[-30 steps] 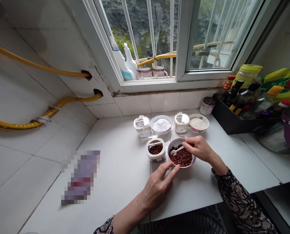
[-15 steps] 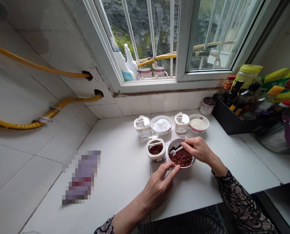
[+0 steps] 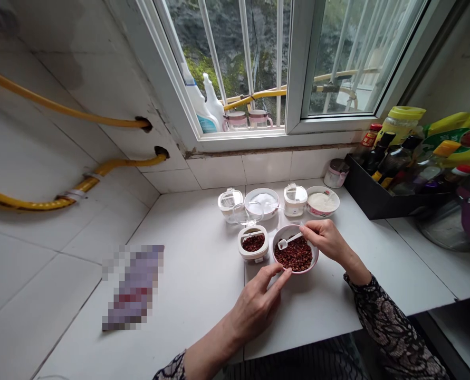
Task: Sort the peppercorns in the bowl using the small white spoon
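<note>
My right hand [image 3: 325, 240] pinches the handle of a small white spoon [image 3: 284, 244], held low over a bowl [image 3: 316, 259] of dark red Sichuan peppercorns [image 3: 296, 256]. The spoon's scoop looks bare. At the bowl's near left rim, my left hand [image 3: 256, 298] holds it with the thumb and a fingertip, while its other fingers are partly hidden. Just left of the bowl stands a seasoning jar [image 3: 253, 257] with its clear lid [image 3: 247, 214] raised. More peppercorns [image 3: 252, 243] lie inside that jar.
Behind are two lidded seasoning jars [image 3: 230, 203] [image 3: 295, 200], a bowl of white grains [image 3: 263, 203] and a flowered bowl [image 3: 322, 210] of pale granules. A black bottle box [image 3: 377, 203] stands right. A blurred-out purple packet [image 3: 137, 287] lies left.
My right hand has drawn slightly right and up. The spoon has risen from the peppercorns, and its scoop now shows. My left hand stays at the bowl's rim.
</note>
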{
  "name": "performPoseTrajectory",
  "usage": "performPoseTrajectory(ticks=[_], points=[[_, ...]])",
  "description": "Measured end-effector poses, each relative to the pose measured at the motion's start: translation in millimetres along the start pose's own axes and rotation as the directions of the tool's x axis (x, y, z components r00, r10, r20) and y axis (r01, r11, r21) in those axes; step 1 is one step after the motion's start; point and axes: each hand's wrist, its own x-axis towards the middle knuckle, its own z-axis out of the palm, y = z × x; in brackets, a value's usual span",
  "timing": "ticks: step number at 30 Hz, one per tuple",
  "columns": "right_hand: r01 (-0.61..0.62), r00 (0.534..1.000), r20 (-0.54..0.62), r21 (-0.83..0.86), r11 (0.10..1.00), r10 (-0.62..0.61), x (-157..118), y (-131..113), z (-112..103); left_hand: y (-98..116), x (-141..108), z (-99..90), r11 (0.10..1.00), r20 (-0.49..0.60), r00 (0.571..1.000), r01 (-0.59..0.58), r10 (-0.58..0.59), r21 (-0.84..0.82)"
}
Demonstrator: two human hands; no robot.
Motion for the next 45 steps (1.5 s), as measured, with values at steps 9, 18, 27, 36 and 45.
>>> performPoseTrajectory(ticks=[9, 18, 27, 36, 45], points=[[-0.036, 0.998, -0.036, 0.236, 0.971, 0.046, 4, -4, -1, 1, 0, -1.0, 1.0, 0.024, 1.0, 0.016, -0.015, -0.015], [0.494, 0.845, -0.13, -0.18, 0.851, -0.518, -6, -27, 37, 0, 1, 0.8, 1.0, 0.0, 1.0, -0.006, 0.006, -0.01], [0.226, 0.929, -0.302, 0.0, 0.974, -0.216, -3, -13, 1, -1, 0, 1.5, 0.999, -0.023, 1.0, -0.01, 0.009, -0.049], [0.175, 0.961, -0.167, -0.257, 0.95, -0.222, 3, 13, -10, -4, 2, 0.0, 1.0, -0.018, 0.999, -0.029, 0.028, -0.013], [0.215, 0.973, -0.002, -0.333, 0.918, -0.229, 1, 14, 0, 17, 2, -4.8, 0.988, 0.039, 0.995, 0.086, -0.092, 0.13]])
